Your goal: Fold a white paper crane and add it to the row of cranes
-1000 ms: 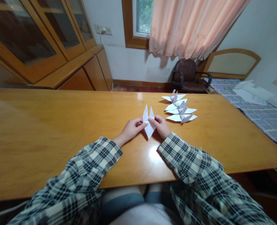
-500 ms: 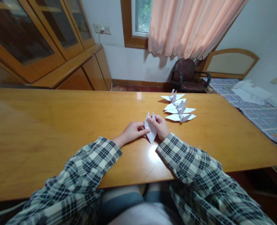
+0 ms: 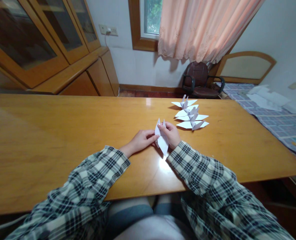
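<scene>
At the centre of the frame we pinch a folded white paper between both hands, left hand and right hand, fingers grasping it above the wooden desk; finished paper cranes lie just right.

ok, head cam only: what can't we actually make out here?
- Folded paper: fold details too small; fingers of left hand and right hand cover its middle.
- Finished paper cranes: overlapping, exact count unclear.
- Cabinet contents: dark, reflective glass.
- Papers on bed: distant, near the frame's right edge.
</scene>
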A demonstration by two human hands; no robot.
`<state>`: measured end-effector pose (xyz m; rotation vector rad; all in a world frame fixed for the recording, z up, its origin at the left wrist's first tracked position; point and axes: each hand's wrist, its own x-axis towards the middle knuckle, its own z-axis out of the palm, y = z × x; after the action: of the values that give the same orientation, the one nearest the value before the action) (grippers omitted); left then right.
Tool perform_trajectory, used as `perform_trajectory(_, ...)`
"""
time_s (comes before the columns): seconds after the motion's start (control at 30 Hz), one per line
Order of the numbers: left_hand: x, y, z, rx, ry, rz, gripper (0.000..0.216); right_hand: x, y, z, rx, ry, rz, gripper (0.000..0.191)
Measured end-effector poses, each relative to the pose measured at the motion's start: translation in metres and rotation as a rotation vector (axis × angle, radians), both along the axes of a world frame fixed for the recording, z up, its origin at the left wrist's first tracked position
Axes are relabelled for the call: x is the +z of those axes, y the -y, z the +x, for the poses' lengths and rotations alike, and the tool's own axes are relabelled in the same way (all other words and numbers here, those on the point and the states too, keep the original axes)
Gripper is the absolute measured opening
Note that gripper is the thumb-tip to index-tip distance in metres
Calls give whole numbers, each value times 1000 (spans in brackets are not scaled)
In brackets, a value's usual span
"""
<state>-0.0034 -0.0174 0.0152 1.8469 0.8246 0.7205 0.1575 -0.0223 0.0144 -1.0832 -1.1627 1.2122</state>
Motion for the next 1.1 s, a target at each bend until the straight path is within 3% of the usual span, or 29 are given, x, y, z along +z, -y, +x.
perform_trajectory(0.1,-1,0,0,26,-16,0,35,1,0,-1,-15,-1,-9,34)
perform_trajectory(0.33,-2,-2,-1,41,-136,169,33,5,1,-1,-66,59,48,32)
perform_trajectory(0.53,-1,-1,0,14,-135,156,31,8,2,0,-96,124,52,36)
perform_trajectory(0.83,0,-1,-1,94,-107,140,32,2,1,-3,26,16,-47,34)
perform_trajectory(0.97,0,-1,-1,127,24,78,32,1,0,-2,26,-5,-50,34)
perform_trajectory(1.1,-3,-6,-1,276,290,-41,28,0,0,0,97,-2,-99,35)
